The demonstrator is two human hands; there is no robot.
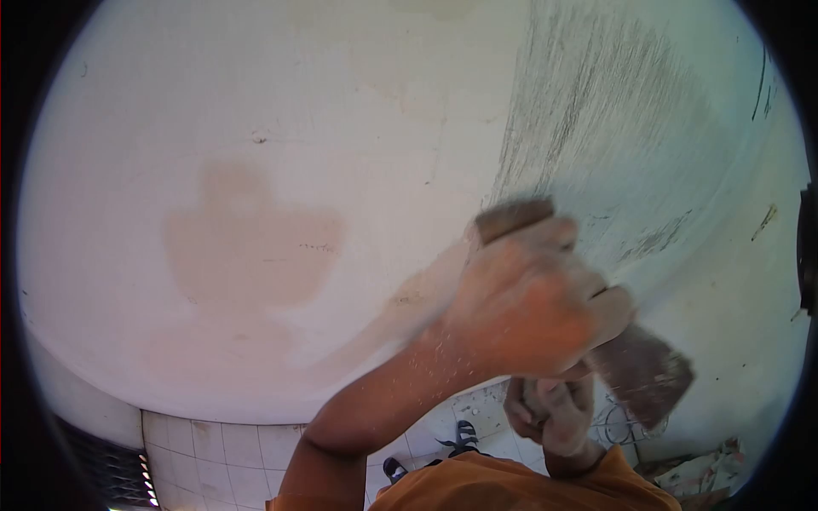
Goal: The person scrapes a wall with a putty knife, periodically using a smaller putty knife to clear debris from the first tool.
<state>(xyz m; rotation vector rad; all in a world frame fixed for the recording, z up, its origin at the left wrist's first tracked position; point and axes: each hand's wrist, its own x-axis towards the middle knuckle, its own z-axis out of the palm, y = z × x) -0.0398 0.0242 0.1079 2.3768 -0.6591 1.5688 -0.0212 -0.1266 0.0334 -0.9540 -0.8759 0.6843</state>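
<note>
My left hand, coated with pale dust and slightly blurred, is closed around a brown strip of sandpaper. One end of the strip sticks out above the fingers, and a wider flap hangs below on the right. The hand is up against the off-white wall, just under a patch of dark streaks. Lower down, in front of my body, my right hand has its fingers curled. Whether anything is inside it is hidden.
Pale floor tiles lie below, with my sandalled feet close to the wall. Thin looped wire and a crumpled sack are at lower right. A dark mesh panel stands at lower left.
</note>
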